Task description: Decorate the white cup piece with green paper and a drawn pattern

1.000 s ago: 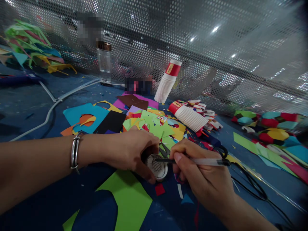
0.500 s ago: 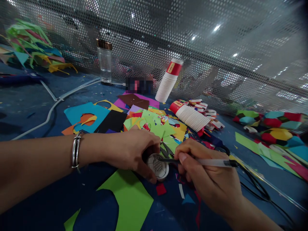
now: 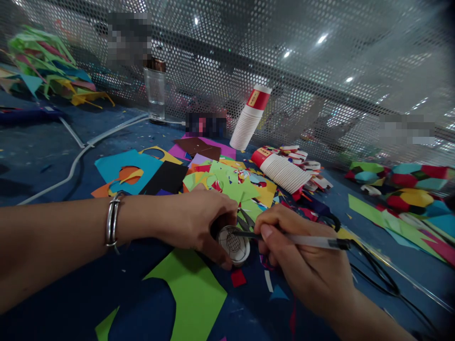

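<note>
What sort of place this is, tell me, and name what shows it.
Probably a craft workspace, perhaps a workshop or classroom: cut colored paper litters the blue tabletop, stacked paper cups sit on it, and the right hand holds a pen at a round white piece with dark lines.

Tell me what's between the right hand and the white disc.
The pen: its dark front end spans from right hand to white disc, head view.

It's dark grid lines on my round white piece point(image 3: 236, 246), black and translucent white on my pen point(image 3: 307, 241), lime on the paper sheet point(image 3: 199, 293), red bands on those white cup stacks point(image 3: 247, 127)!
</note>
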Tool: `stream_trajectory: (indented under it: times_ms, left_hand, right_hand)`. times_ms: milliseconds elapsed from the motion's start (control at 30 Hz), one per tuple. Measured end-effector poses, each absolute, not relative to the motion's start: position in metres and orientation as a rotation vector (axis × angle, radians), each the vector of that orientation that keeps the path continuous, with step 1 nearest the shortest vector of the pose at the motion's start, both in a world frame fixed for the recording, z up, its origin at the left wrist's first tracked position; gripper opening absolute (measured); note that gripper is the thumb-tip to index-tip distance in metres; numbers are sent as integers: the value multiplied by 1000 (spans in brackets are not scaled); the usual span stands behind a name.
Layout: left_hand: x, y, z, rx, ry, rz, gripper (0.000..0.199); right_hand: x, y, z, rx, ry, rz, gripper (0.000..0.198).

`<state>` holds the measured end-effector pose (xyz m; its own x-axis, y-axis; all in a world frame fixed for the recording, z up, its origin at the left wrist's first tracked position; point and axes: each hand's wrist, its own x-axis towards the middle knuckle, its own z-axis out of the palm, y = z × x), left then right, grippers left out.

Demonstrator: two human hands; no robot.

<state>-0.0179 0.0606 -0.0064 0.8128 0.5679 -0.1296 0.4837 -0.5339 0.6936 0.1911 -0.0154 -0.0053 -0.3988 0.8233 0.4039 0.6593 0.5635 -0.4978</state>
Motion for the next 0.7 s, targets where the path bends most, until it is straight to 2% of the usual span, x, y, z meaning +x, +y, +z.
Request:
stream_trajectory:
  times_ms: [700]
  left_hand:
    - [-19, 61, -8, 2254, 761, 144, 48]
  right_hand:
    - [187, -17, -5, -1168, -2184, 423, 23]
